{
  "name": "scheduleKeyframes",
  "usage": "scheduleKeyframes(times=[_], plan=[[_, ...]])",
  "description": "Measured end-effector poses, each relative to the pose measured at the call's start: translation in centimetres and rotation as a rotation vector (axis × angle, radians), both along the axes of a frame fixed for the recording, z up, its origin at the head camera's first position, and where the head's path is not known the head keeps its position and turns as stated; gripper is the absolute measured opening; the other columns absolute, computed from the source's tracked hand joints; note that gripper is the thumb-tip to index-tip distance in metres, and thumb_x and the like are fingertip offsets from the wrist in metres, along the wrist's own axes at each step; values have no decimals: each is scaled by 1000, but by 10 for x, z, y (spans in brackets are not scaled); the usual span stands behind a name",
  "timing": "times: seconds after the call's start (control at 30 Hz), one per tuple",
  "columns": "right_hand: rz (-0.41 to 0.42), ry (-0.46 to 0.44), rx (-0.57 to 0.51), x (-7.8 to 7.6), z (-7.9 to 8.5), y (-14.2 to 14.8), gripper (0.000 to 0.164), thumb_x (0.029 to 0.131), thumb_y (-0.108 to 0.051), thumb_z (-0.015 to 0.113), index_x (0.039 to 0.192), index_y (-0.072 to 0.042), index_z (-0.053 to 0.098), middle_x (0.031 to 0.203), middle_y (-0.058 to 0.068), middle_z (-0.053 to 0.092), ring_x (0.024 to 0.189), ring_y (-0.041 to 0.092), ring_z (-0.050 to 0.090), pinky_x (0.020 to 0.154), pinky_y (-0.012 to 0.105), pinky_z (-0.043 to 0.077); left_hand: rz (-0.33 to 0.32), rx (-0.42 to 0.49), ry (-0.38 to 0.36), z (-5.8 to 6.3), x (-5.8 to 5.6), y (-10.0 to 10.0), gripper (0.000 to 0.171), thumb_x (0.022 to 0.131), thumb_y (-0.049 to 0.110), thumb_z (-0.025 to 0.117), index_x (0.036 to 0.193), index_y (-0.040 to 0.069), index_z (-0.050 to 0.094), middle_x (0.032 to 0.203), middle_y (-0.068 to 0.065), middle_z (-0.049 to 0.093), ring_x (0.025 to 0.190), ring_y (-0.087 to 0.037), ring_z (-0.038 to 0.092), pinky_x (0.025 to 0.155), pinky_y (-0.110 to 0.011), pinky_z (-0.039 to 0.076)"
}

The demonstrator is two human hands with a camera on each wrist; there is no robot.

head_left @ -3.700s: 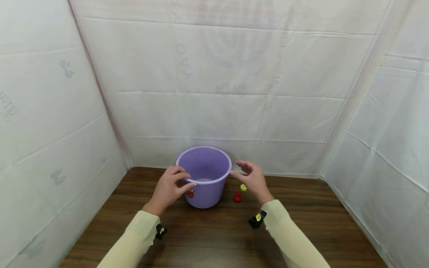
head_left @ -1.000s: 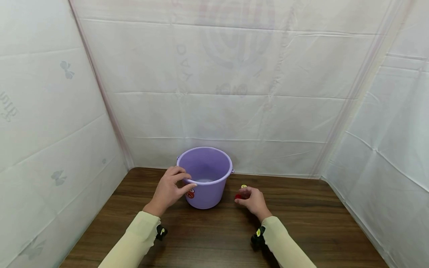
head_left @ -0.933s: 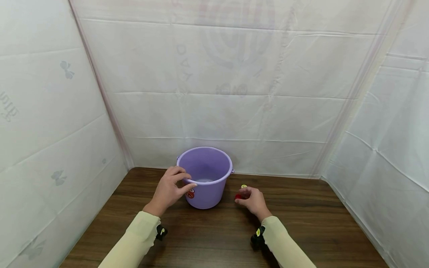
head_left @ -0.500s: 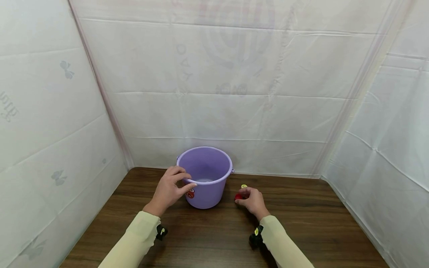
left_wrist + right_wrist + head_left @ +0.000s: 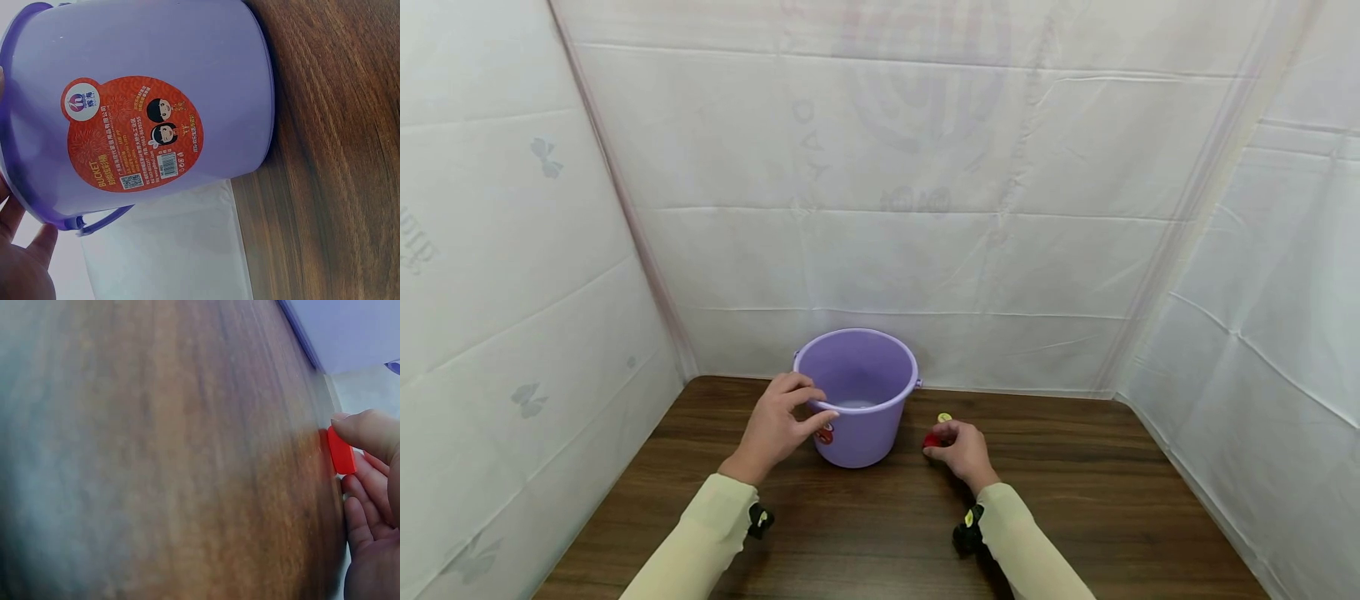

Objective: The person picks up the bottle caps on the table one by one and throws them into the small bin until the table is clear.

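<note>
A purple plastic bucket (image 5: 868, 437) stands upright on the wooden table. My left hand (image 5: 775, 429) grips its near-left rim, fingers over the edge and thumb on the outside. In the left wrist view, the bucket's side carries a red and orange label (image 5: 134, 134). To the right of the bucket, my right hand (image 5: 966, 454) pinches a small red bottle cap (image 5: 340, 452) between thumb and fingers, low at the tabletop. Just beyond that hand lies a yellow bottle cap (image 5: 944, 417), partly hidden by the fingers.
White printed sheets (image 5: 880, 250) hang as walls behind the table and along both sides. The brown wooden table (image 5: 865, 533) runs up close to them. Part of the bucket's handle (image 5: 109, 222) hangs below the rim in the left wrist view.
Since the oldest frame, my right hand has come down from beside the bucket's right rim to the red bottle cap. During the last second it barely shifts. My left hand and the bucket stay put.
</note>
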State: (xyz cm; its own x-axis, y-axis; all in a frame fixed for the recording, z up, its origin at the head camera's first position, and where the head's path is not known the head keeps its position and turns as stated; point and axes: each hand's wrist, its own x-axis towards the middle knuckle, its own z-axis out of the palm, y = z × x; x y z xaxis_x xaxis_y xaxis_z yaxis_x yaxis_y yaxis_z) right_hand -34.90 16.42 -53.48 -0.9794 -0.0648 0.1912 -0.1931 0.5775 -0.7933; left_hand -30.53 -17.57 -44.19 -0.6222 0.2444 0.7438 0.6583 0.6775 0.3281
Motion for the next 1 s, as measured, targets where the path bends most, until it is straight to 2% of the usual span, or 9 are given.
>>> scheduleKeyframes(times=[0.27, 0.57, 1.0], plan=[[-5, 11, 19, -1, -2, 0, 32, 73, -13, 93, 100, -8, 78, 98, 6, 78, 92, 21, 71, 86, 42, 56, -1, 4, 2, 1, 0, 0, 25, 74, 29, 93, 90, 19, 77, 101, 4, 64, 100, -15, 54, 78, -33, 49], [3, -23, 45, 1, -1, 1, 31, 75, -11, 91, 103, -10, 77, 101, 4, 77, 96, 20, 70, 90, 44, 55, -2, 4, 19, 1, 1, 1, 25, 73, 30, 94, 89, 19, 77, 99, 4, 64, 99, -16, 55, 77, -34, 50], [-8, -27, 22, 0, 0, 2, 29, 75, -10, 91, 102, -9, 78, 100, 5, 77, 94, 20, 70, 89, 44, 56, 0, 4, 4, 1, 0, 1, 24, 74, 29, 93, 89, 19, 77, 99, 4, 64, 100, -15, 54, 77, -33, 49]])
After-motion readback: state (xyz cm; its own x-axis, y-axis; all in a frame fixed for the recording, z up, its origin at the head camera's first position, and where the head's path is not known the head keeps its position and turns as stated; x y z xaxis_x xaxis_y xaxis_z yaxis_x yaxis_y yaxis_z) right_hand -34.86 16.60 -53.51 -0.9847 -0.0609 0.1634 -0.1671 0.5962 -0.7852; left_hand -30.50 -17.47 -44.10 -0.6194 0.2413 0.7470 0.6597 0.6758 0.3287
